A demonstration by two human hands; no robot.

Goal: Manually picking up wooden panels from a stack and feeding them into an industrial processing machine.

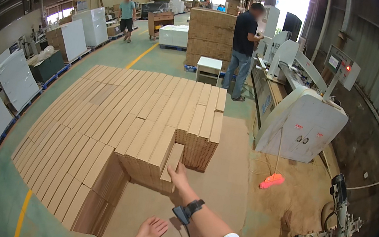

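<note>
My right hand (178, 175) reaches forward to a short column of long tan boards. Its thumb lies over the top board (174, 156) and its fingers press along that board's right side, partly hidden. My left hand (152, 229) hovers nearer to me with its fingers stretched out and nothing in them. Beyond both hands spreads a large block of stacked tan boards (120, 103), laid side by side in rows. The stack steps down in a notch around the column I touch. Each of my wrists wears a dark band.
A brown sheet (232, 174) covers the floor beside the stack. To the right stand a white machine cabinet (298, 127) and an orange-pink object (272, 181) on the floor. One person (244, 48) stands at the machine; another (127, 15) is farther left. White panels (16, 78) line the left.
</note>
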